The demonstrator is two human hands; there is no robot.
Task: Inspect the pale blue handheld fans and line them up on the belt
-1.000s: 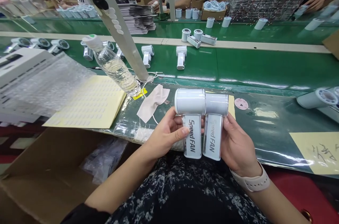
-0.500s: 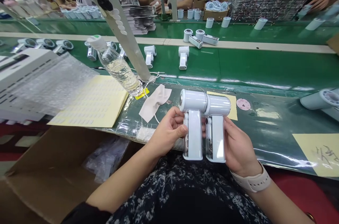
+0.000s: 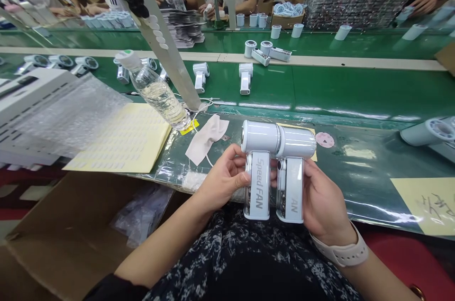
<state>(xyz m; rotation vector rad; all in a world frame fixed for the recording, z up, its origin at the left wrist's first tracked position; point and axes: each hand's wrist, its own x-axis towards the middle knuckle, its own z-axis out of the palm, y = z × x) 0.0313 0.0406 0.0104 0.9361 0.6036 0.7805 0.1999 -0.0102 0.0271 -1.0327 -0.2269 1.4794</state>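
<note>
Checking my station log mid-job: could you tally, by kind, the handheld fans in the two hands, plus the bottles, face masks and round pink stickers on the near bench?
Held handheld fans: 2
Clear plastic bottle: 1
Face mask: 1
Round pink sticker: 1
Total: 5

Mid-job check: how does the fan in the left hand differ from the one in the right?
The left fan shows "Speed FAN" down its handle, while on the right fan only the last letters read clearly. The left fan shows a narrower strip of its darker handle side; the right fan shows more of it. The left fan sits slightly higher in view than the right fan. Both are pale, with a barrel-shaped head above the handle.
</note>
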